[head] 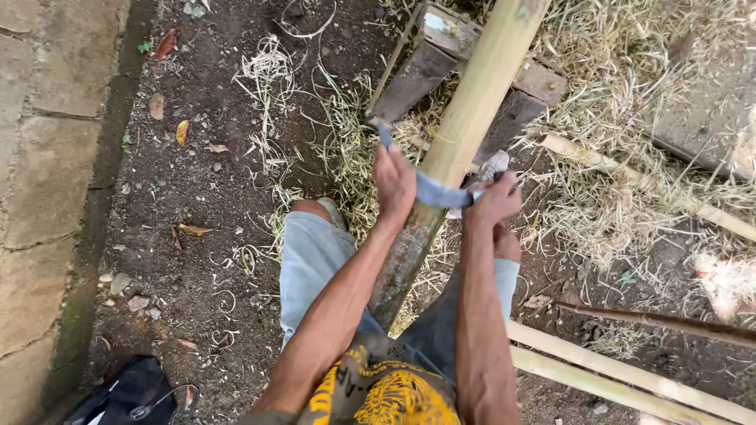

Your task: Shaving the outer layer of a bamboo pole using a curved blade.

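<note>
Hands grip one blade (441,193) across the bamboo pole (465,126) — left hand (394,181) and right hand (494,201) closed on its ends — pole propped on a wooden block (441,55) for steadiness.

A long bamboo pole (465,126), pale yellow-green above and darkened grey-green at its lower end, is laid slanting between the legs, its upper part propped on a wooden block (441,63). A curved metal blade (441,193) is laid across the pole, below the block, gripped at both ends.
</note>
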